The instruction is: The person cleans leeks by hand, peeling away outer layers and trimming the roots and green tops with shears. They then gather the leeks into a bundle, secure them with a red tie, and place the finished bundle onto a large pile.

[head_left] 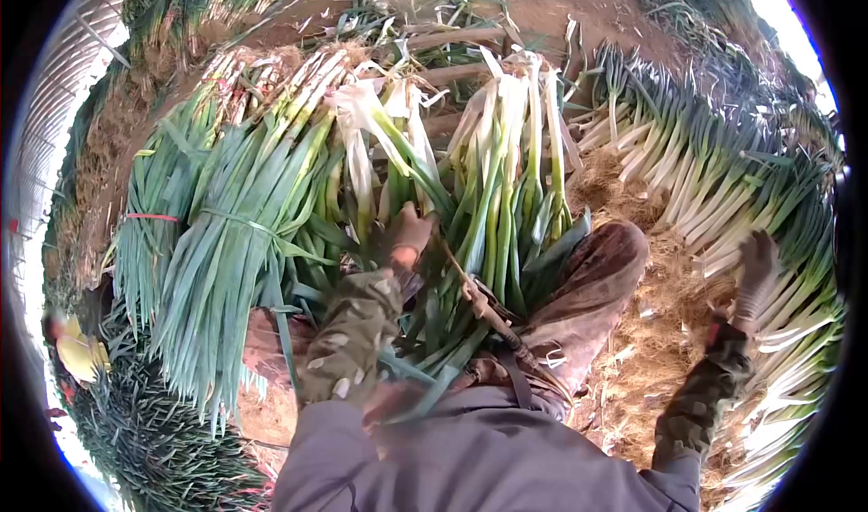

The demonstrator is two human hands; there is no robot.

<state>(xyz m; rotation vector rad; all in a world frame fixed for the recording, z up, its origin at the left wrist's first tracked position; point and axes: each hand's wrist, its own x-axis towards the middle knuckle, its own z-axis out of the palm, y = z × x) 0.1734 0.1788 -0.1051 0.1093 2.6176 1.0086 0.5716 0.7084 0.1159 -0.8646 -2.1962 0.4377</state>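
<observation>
My left hand (411, 232), in a brownish glove, is closed around leaves of the loose green onions (502, 168) that stand across my lap, pale root ends pointing away from me. My right hand (758, 263), also gloved, reaches far to the right with its fingers stretched out. It lies at the edge of a long row of green onions (705, 177), and whether it touches their stalks is hard to see. Left of my left hand lie tied bundles of green onions (235, 213), leaves toward me. A thin stick or cord (484, 304) crosses over my lap.
Dry, straw-like roots (655, 331) cover the ground between my knee and the right-hand row. More green onions (154, 431) are heaped at the lower left, near a yellow shape (81, 349). Bare soil (579, 10) with scattered leaves lies ahead. A ribbed curved wall (59, 87) rises left.
</observation>
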